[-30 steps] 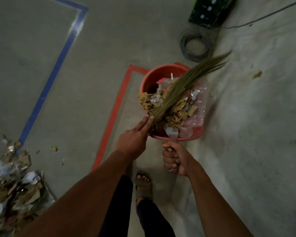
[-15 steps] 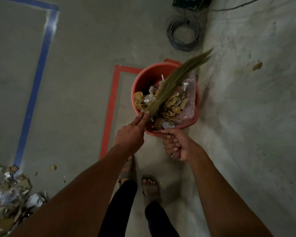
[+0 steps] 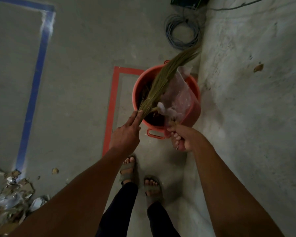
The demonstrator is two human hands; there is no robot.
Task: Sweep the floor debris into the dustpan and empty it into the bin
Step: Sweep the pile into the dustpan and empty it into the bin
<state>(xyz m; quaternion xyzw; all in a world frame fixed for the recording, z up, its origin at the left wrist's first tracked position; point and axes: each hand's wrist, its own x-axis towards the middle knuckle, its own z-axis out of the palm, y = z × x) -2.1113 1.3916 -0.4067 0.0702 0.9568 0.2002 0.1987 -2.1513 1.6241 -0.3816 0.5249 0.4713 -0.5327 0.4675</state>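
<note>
I note the concrete floor (image 3: 79,86) first: a large debris pile (image 3: 10,199) remains at lower left, well apart from the red bin (image 3: 194,88), so I judge the task part done. The dustpan (image 3: 190,110) is tipped over the bin's near rim, with clear plastic wrap (image 3: 179,98) clinging at its mouth. My right hand (image 3: 181,140) has its grip curled tight round the dustpan handle. My left hand (image 3: 126,134) holds the grass broom (image 3: 162,82) at its bound end, forefingers extended along the bristles; the grip underneath is hidden. To do this step well, I should keep the pan steeply tilted inside the rim and rake the broom downward to free the plastic, avoiding spill beside the bin.
</note>
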